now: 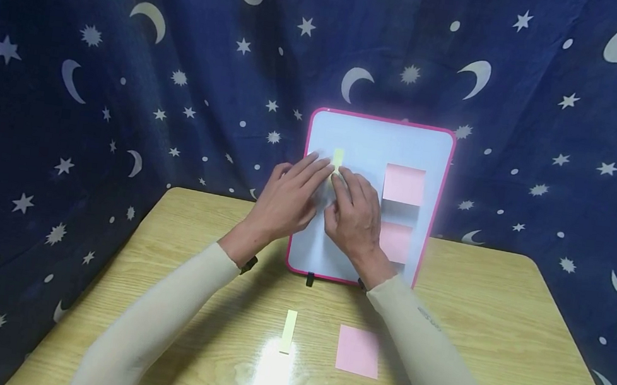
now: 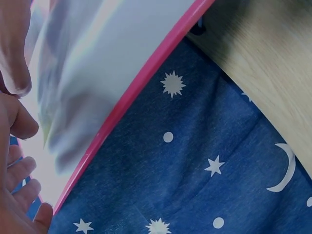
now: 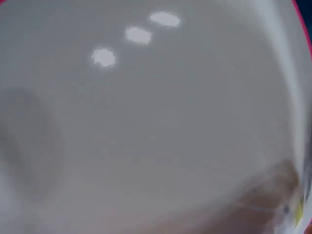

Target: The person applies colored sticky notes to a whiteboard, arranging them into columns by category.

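In the head view, a pale yellow sticky strip [image 1: 338, 156] lies against the upper left of a pink-framed whiteboard [image 1: 366, 137]. My left hand [image 1: 287, 199] reaches it from the left with its fingers stretched out, the tips at the strip's lower part. From the right, the bent fingers of my right hand [image 1: 356, 216] press at the same spot, covering the strip's lower end. Two pink sticky notes, an upper one [image 1: 404, 184] and a lower one [image 1: 395, 242], are on the board's right side; my right hand partly overlaps the lower note.
On the wooden table [image 1: 475, 338] in front of the board lie another yellow strip [image 1: 288, 332] and a pink sticky note [image 1: 358, 351]. The board leans back on black feet [image 1: 310, 279]. Behind it hangs a dark blue curtain [image 1: 311, 66] with moons and stars.
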The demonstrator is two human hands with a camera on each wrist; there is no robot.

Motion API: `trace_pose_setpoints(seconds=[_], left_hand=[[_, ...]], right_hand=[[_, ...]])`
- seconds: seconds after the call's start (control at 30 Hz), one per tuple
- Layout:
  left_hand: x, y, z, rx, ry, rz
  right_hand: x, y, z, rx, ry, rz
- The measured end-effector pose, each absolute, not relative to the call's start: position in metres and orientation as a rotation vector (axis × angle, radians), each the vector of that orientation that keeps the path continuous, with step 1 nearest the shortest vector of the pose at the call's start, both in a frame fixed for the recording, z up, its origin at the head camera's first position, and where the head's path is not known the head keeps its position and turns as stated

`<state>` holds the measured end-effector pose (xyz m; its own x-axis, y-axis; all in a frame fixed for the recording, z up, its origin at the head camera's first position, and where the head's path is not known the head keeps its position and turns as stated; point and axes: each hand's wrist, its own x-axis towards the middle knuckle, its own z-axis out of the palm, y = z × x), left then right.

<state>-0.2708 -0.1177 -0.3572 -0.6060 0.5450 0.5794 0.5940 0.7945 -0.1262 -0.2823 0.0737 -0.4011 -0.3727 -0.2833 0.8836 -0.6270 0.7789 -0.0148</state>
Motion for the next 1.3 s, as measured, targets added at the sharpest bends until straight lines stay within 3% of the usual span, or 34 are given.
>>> trace_pose_setpoints(seconds=[1.3], left_hand=[[-0.199,-0.147,-0.41,-0.855,-2.385,-0.504]], right_hand=[[-0.203,0.076,-0.423,0.805,-2.078,0.788]])
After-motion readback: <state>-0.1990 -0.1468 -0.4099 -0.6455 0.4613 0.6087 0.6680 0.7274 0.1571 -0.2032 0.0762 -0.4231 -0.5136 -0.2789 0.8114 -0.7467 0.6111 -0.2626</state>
